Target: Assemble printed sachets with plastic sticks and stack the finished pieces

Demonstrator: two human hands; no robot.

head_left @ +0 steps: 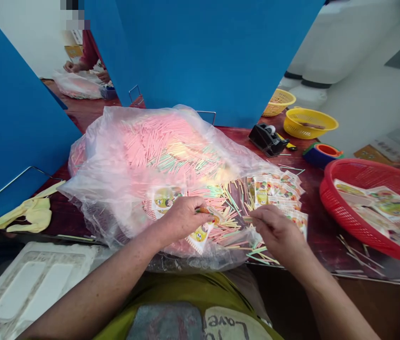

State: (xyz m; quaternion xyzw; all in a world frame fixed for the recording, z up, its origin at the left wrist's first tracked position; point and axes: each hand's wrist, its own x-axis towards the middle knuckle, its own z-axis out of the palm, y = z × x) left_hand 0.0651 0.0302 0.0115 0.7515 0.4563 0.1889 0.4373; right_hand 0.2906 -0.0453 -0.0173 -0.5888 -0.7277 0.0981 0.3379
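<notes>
Fingers (195,206) of both hands pinch at loose sticks beside a big bagged heap

The left hand (180,222) has its thumb and forefinger closed on a small orange-brown piece (203,210); what that piece is, the blur hides. The right hand (281,233) holds its fingertips (254,215) nearly together at the end of a thin stick (245,219), apparently gripping it, though this is hard to confirm. Between the hands lies a loose spill of pastel sticks (226,222) in green, pink and yellow, on the open mouth of a clear plastic bag (143,156). A printed sachet (199,238) sits just below the left hand.

Most of the sticks are in that bag, a large pink-looking mass, so the bulk appears unworked. A row of printed sachets (274,189) overlaps just past the right hand, and more sachets lie in a red plastic basket (341,189) to the right, showing that some are already made up or set aside.

The dark red worktop (315,222) also carries a black tape dispenser (267,139), a roll of tape (322,153) and a yellow plastic basket (309,123). A few stray sticks (359,257) lie near the red basket. Yellow cloth (26,212) rests to the left, and beyond a blue partition (19,118) a co-worker's hands (72,67) work at a similar bag.
</notes>
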